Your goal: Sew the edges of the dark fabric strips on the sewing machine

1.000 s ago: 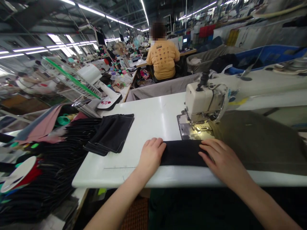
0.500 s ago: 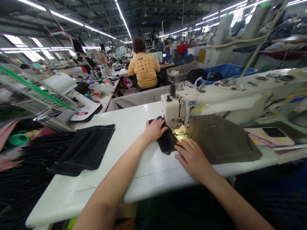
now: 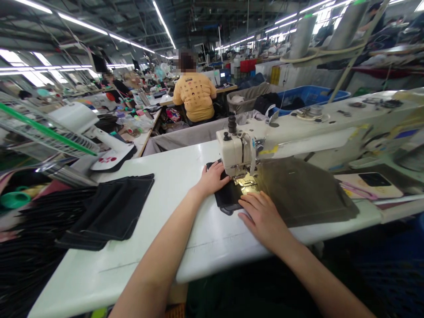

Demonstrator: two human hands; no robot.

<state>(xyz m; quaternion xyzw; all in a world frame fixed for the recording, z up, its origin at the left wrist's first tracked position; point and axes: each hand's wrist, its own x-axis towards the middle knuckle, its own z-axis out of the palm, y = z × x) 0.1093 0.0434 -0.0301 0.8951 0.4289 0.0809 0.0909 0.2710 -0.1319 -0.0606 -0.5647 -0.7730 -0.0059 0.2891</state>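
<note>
Left hand (image 3: 213, 179) open on the black rectangular fabric piece (image 3: 228, 197), right hand (image 3: 261, 213) open, fingertips at its near corner, fabric tucked against the cream sewing-machine head (image 3: 231, 150); press light, even, fingers clear of the brightly lit metal plate (image 3: 247, 183)!

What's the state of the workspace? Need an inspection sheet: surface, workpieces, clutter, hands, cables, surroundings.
Surface: white tabletop; brownish sheet over part of it, right of the needle area.
Workpieces: black fabric piece at the sewing machine; stitched black pieces overlapping at left.
Clutter: pale phone-like object and pink item at right.
Hands: left hand on the fabric's far part; right hand at its near right corner.
Cables: nothing seen on the tabletop.
Surroundings: person in a yellow shirt ahead, back turned; white fan at left; blue bin beyond the machine.
</note>
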